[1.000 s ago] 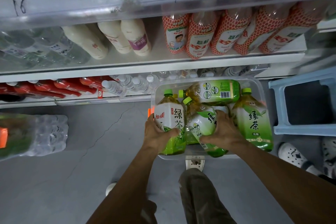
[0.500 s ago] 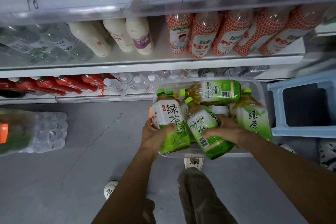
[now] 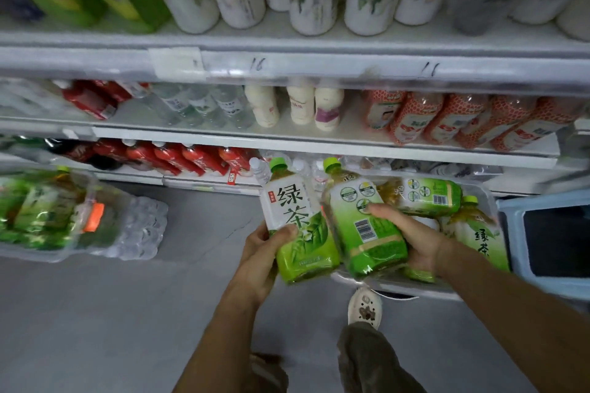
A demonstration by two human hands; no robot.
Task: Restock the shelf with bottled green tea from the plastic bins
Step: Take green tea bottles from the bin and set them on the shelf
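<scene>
You hold one green tea bottle in each hand, side by side and touching, just above the near left corner of a clear plastic bin (image 3: 479, 292) on the floor. Your left hand (image 3: 261, 252) wraps the bottle with the big characters (image 3: 298, 223); your right hand (image 3: 412, 236) grips the bottle showing its barcode (image 3: 364, 226). At least two more bottles (image 3: 424, 196) lie in the bin. A second bin of tea (image 3: 41, 210) waits at your left. Neither held bottle has reached a shelf (image 3: 287, 137), so most of the restocking appears to remain.
</scene>
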